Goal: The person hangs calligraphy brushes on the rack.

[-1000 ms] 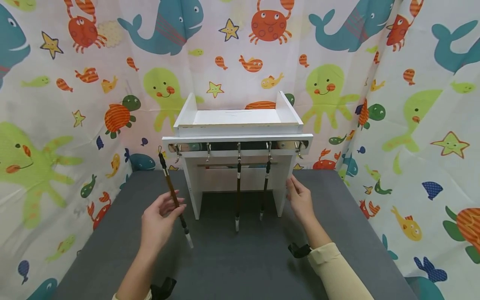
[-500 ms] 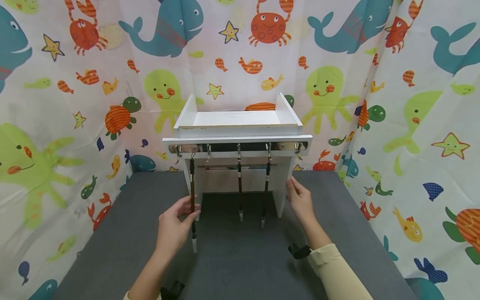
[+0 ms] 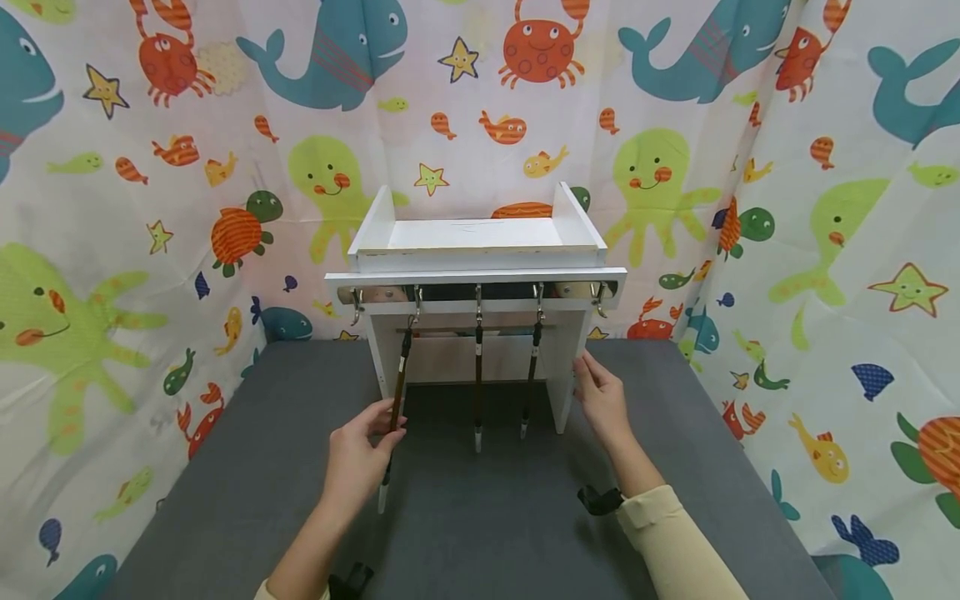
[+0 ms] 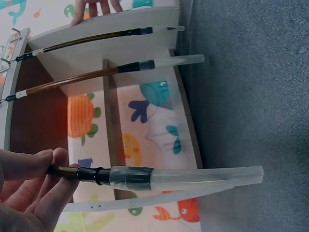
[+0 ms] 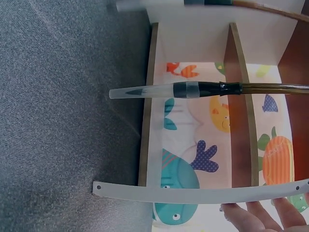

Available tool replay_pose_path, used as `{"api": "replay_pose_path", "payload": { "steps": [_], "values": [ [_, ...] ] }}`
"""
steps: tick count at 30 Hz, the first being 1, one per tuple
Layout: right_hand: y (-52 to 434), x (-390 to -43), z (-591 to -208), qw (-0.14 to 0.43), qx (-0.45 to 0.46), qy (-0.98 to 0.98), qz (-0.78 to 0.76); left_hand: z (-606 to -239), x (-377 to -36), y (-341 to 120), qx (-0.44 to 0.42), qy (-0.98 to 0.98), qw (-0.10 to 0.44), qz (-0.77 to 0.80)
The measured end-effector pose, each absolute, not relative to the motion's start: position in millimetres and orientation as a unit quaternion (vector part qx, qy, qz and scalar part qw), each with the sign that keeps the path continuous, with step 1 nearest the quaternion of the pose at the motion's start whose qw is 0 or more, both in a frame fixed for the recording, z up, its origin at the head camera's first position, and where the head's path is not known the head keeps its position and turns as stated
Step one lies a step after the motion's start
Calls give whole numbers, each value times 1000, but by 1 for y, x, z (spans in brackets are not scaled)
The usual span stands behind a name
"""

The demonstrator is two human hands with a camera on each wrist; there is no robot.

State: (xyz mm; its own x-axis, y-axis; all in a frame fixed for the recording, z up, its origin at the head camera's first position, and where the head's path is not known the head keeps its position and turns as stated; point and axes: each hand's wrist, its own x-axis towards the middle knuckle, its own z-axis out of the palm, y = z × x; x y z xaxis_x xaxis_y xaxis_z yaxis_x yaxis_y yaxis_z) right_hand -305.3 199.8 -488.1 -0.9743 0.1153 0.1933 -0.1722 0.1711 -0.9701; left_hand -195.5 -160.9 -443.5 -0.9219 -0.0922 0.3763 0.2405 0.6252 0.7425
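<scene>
Over on the left, the left hand [image 3: 358,454] pinches the shaft of a calligraphy brush [image 3: 393,417] between thumb and fingertips, low down near the dark ferrule; the left wrist view shows the fingers [image 4: 36,164] wrapped on the handle just above the black collar and the clear cap over the bristles. The brush slants up to the right, its top loop right at the second hook [image 3: 416,302] of the white rack [image 3: 480,275]; whether the loop is already over the hook I cannot tell, it is too small to make out. The first hook [image 3: 355,307], further left, carries nothing. Moving right, a second brush [image 3: 477,375] hangs straight from the middle hook, and a third brush [image 3: 530,375] hangs from the next one, both with capped tips clear of the grey mat [image 3: 480,533]. The last hook [image 3: 597,302] at the right end is bare. The right hand [image 3: 600,400] has its fingers straight and rests against the rack's right side panel, steadying it as far as I can judge. So, by my reckoning, two brushes are hung, one is at the point of being hung while held by the hand, and two hooks are left free; no further brushes lie in sight.
</scene>
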Motion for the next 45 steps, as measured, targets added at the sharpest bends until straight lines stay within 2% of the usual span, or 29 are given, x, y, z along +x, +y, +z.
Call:
{"api": "replay_pose_path", "payload": {
  "steps": [15, 30, 38, 45],
  "values": [
    [200, -306, -487, 110, 9, -769, 629, -439, -192, -156, -37, -884, 194, -425],
    [201, -308, -489, 108, 3, -769, 630, -437, -195, -155, -31, -886, 165, -432],
    [200, -307, -487, 113, 7, -766, 633, -438, -203, -155, -30, -886, 164, -432],
    [200, -306, -487, 111, 8, -767, 632, -453, -217, -154, -34, -882, 175, -437]
  ]
}}
